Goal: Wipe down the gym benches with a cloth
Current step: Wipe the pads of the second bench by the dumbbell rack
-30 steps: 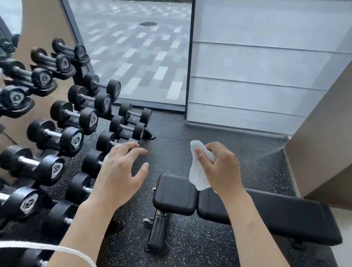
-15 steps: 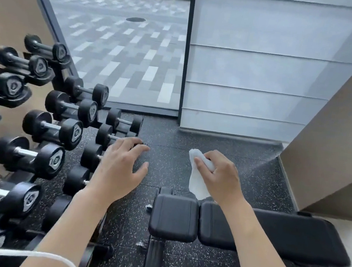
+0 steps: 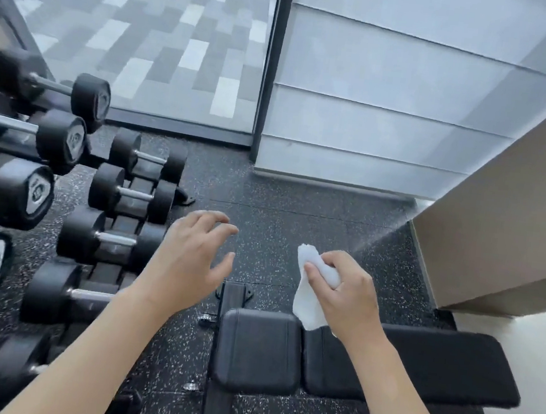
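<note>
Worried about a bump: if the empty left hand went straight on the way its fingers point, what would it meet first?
The left hand points forward over bare speckled floor; the way looks free up to the window frame, though depth is unclear.

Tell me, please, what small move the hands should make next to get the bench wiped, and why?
Probably lower the right hand so the white cloth it grips lands flat on the bench pad: the cloth hangs above the pad, apparently not pressed to it. The left hand hovers open.
</note>
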Motion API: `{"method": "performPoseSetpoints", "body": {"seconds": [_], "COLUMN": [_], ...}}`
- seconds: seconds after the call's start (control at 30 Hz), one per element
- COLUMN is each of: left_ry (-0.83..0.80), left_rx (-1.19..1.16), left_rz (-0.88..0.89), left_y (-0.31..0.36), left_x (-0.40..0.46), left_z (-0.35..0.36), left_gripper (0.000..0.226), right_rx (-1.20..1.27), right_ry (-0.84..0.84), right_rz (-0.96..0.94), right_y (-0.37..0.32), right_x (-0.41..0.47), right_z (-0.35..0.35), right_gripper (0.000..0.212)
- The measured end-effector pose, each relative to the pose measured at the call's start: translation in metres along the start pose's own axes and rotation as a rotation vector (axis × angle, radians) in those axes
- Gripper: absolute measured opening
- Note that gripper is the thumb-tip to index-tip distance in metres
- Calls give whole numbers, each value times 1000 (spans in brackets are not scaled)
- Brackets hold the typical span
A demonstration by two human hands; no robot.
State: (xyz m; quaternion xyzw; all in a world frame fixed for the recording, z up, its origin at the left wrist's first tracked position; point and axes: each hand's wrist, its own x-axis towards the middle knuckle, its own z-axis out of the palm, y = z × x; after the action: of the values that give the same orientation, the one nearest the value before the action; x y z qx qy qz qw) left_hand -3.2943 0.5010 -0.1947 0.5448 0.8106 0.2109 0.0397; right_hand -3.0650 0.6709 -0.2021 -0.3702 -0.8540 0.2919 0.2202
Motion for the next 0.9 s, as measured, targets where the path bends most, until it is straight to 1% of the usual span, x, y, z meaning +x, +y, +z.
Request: {"method": "performPoseSetpoints", "body": {"seconds": [0.27,0.53,0.7,0.9], "left_ry": [-20,-78,-124,-153], "left_rx": [-150,-176,-190,-250], "left_rz": [-157,-261,-301,-350], "left_y": [-42,-95,-126,-145], "left_x": [-32,-78,-107,-151], "left_z": [162,303,389,481], "left_gripper": [44,45,47,50], "right_rx": [5,2,-48,-127], "right_ry": [-91,-209,-188,-50], "right_rz": [70,55,-46,-233], "right_y": [116,212,255,286], "right_x": [-1,-37,-46,-23], "right_z": [108,247,325,416], "right_gripper": [13,18,20,21]}}
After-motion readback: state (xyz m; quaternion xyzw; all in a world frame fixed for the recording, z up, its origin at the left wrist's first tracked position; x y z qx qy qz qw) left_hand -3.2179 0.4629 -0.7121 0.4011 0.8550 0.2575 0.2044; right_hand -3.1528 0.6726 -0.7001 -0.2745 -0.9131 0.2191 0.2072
